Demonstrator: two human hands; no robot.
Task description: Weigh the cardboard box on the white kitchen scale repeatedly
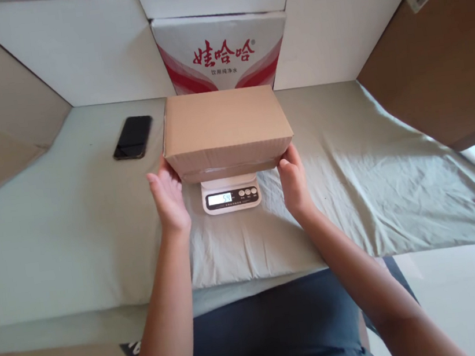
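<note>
Both forearms reach forward from the bottom of the view, bare, angled in toward each other. The left hand (169, 201) stands on edge with the palm facing right, fingers straight and together, its fingertips laid against the lower left corner of a closed cardboard box (226, 131). The right hand (294, 182) mirrors it on the other side, palm facing left, fingertips up against the box's lower right corner. Neither hand is wrapped around anything; both are flat and open, pressed or resting lightly at the box's sides, and I cannot tell how much weight they carry.

The box sits on a small white kitchen scale (231, 193), overhanging it on all sides so that only the scale's front strip shows, with a lit display reading 54 and a row of small buttons beside it. The box's flaps are shut and its contents are hidden.

The scale stands on a pale green cloth (375, 195), wrinkled on the right. A black phone (133, 137) lies face up on the cloth, left of the box and well apart from it. Behind the box a white carton with red characters (221, 51) stands upright against the back. A large brown carton (440, 58) leans at the right edge.
</note>
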